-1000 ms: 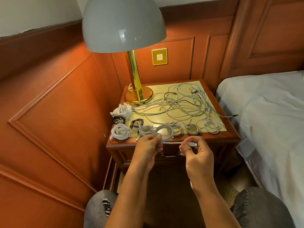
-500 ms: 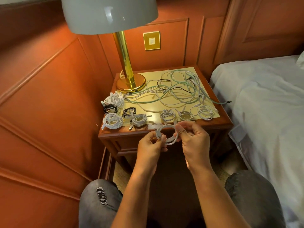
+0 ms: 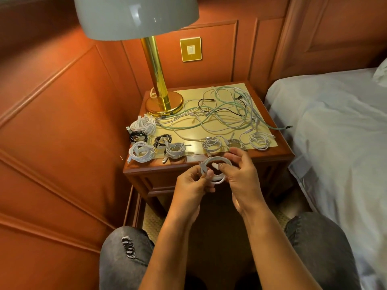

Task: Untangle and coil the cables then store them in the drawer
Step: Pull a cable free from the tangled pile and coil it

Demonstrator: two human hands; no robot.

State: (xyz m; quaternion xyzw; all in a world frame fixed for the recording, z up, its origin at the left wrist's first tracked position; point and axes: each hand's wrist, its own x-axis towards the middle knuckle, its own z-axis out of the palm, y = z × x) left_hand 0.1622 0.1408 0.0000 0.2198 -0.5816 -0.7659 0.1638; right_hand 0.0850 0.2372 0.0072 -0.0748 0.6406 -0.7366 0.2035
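Head view: left hand [image 3: 193,182] pinches the white cable coil [image 3: 215,171] at nine o'clock, right hand [image 3: 240,171] its three o'clock side, just off the tabletop [image 3: 281,152] front edge. Light, limp and springy, it probably needs pinching across all loops.
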